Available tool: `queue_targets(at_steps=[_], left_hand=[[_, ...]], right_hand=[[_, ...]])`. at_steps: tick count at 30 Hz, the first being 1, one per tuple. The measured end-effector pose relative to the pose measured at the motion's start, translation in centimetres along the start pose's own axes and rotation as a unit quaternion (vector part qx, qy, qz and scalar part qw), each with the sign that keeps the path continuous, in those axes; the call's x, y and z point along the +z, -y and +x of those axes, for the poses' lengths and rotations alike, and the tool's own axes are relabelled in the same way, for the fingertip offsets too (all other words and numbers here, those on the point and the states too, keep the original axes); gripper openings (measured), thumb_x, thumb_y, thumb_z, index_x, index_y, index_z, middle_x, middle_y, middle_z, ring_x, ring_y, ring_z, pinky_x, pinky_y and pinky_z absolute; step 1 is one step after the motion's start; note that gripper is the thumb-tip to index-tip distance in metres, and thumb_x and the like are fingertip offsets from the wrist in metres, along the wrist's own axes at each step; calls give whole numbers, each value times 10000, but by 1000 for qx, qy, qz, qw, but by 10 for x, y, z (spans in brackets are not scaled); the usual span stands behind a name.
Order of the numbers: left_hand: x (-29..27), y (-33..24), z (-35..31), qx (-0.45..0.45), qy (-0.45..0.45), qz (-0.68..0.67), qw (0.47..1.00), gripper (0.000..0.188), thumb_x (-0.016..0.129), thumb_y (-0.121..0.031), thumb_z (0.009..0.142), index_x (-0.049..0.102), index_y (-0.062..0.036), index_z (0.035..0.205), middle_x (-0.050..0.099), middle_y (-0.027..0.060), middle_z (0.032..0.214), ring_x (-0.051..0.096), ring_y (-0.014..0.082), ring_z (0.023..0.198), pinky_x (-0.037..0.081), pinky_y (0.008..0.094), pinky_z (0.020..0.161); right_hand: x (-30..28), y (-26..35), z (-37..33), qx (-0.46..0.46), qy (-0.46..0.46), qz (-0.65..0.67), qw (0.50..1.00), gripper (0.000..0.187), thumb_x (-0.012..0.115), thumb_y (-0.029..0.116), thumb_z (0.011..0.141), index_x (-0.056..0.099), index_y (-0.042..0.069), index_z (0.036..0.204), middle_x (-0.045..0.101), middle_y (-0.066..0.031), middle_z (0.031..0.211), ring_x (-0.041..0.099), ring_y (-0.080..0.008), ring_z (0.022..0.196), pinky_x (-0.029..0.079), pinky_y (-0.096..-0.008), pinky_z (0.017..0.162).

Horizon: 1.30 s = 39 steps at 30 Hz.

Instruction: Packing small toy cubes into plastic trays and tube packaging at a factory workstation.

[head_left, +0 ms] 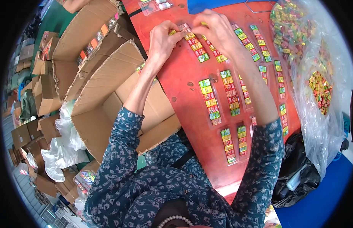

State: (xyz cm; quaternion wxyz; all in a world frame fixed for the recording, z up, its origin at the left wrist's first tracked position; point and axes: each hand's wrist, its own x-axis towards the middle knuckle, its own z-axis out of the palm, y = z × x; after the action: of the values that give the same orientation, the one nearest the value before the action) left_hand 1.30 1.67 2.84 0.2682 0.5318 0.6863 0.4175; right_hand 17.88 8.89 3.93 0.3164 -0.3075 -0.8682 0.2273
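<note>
At the far part of the red table (172, 81), my left hand (161, 42) is closed in a pinch, with a small yellow wrapped piece (172, 33) at its fingertips. Its thumb reaches to the edge of a clear plastic tray holding a row of small red, yellow and green wrapped pieces (196, 46). My right hand (216, 32), slightly blurred, hovers over the neighbouring tray with bent fingers pinching another small yellow piece (203, 24). Several similar filled trays, such as this row (210, 102) and this one (230, 93), lie nearer me and partly under my right forearm.
A large clear bag of loose wrapped pieces (320, 91) lies along the right edge. Left of the table stands an open cardboard box (104, 89), with another box (72, 41) beyond it. A black plastic bag (298, 178) sits at lower right. A blue object (222, 5) lies at the far edge.
</note>
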Motion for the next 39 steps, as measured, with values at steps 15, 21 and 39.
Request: queue_targets(at_steps=[15,21,39], left_hand=[[0,-2,0,-18,36,-56,998,183,701,-157,790,613,0,756,581,37,588,507,94,468,397,235,443],[-32,5,-2,-287,153,-541,776,337,520,-308,948,540,11,1053,573,169,987,485,115,675,338,180,403],[12,-6,-40,8,130,-95,987,88,708,-95,787,675,-52,856,550,-38,609,450,24,488,315,183,402]], right_hand=[[-17,3,-50,127,78,57,987,244,717,226,750,626,42,881,587,-131,843,550,-305,865,441,-399,734],[-73,23,-79,332,135,436,825,205,564,198,903,605,49,1038,562,11,959,532,-64,811,424,-215,706],[6,36,-84,115,-88,32,989,72,650,56,774,645,31,841,624,-187,855,607,-379,764,488,-444,635]])
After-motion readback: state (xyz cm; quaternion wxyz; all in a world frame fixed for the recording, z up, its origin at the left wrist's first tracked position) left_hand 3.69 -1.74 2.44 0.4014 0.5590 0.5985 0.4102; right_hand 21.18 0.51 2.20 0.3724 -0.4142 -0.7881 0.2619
